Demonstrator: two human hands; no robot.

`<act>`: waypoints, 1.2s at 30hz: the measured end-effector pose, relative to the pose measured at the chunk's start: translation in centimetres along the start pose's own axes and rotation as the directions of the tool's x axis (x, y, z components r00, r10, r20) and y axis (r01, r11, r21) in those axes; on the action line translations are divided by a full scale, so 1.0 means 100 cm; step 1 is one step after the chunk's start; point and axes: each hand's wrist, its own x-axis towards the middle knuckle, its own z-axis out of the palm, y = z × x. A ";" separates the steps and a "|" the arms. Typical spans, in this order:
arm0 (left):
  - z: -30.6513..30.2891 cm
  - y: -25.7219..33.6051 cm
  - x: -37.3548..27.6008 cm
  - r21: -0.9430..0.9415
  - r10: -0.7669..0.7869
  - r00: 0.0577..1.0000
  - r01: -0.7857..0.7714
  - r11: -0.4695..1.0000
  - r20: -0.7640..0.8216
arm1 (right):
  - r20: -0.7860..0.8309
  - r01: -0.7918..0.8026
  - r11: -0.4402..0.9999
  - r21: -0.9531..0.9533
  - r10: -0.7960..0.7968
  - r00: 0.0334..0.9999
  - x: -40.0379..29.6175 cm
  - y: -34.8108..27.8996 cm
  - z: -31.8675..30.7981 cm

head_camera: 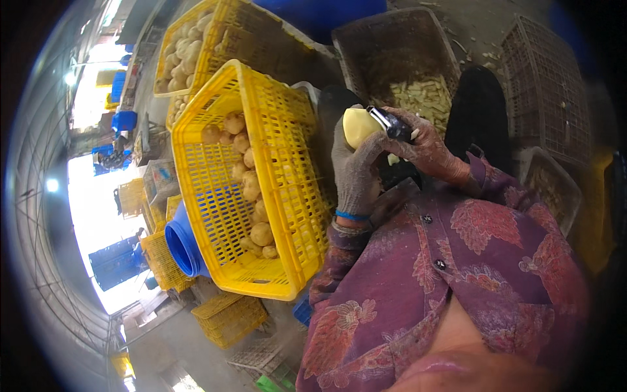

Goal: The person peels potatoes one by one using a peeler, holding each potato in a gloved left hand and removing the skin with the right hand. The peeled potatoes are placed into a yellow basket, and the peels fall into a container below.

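Note:
My left hand (355,169), in a grey knitted glove with a blue band at the wrist, grips a pale yellow peeled tuber (359,126) like a potato. My bare right hand (428,144) is closed around a peeler (394,126) with a dark handle, its metal head against the tuber's right side. Small pale scraps cling near the right fingers. Below the hands, between my dark-clad knees, a dirty plastic bin (365,54) holds a heap of pale yellow peelings (423,98). To the left, a yellow slatted crate (289,196) contains several brownish unpeeled tubers (251,183).
Another yellow crate (264,49) with pale round tubers (185,55) stands at the upper left. A blue plastic drum (182,242) sits beyond the near crate. On the right are a brown mesh crate (546,88) and a grubby tub (551,188). Scraps litter the floor (472,29).

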 end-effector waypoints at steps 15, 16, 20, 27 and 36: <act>-0.039 -0.010 -0.017 0.845 0.292 0.950 -0.246 0.476 0.112 | 0.507 0.632 0.435 -0.641 -0.378 0.775 0.040 -0.033 -0.044; -0.035 -0.011 -0.019 0.792 0.265 0.964 -0.184 0.583 0.029 | 0.534 0.660 0.408 -0.631 -0.388 0.751 0.043 -0.033 -0.042; -0.024 -0.016 -0.025 0.533 0.110 0.992 -0.060 0.844 -0.063 | 0.520 0.696 0.380 -0.610 -0.471 0.713 0.047 -0.021 -0.041; -0.038 -0.004 -0.022 0.706 0.306 0.932 -0.349 0.616 0.194 | 0.324 0.354 0.443 -0.823 -0.146 0.935 0.015 0.045 -0.103; -0.038 -0.013 -0.031 0.758 0.408 0.864 -0.471 0.451 0.294 | 0.376 0.345 0.459 -0.819 -0.026 0.926 0.023 0.019 -0.076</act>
